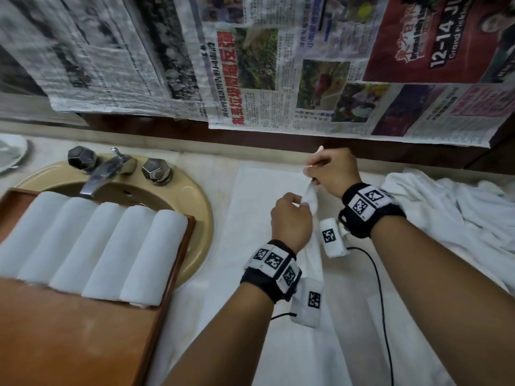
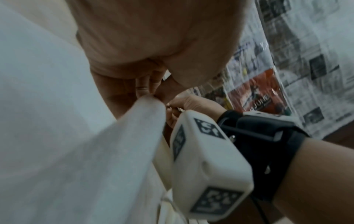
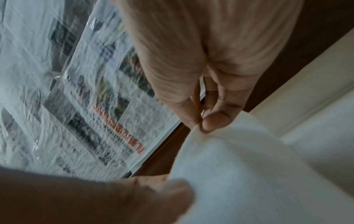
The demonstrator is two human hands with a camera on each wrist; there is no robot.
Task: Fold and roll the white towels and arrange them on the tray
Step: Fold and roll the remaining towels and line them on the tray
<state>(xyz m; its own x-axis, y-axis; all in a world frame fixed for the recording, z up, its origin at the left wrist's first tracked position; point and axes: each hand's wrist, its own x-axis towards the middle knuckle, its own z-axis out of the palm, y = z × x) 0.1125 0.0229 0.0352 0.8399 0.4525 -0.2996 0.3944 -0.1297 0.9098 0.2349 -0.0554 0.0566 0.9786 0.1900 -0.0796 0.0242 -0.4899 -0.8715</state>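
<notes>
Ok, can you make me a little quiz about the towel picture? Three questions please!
1. How many rolled towels lie on the wooden tray?
2. True or false: the left hand and the right hand both pinch the same white towel.
3. Where is the pile of unfolded towels? A) in the sink B) on the counter, right of the hands C) on the tray

Key: 1. Five. 2. True. 3. B.
</notes>
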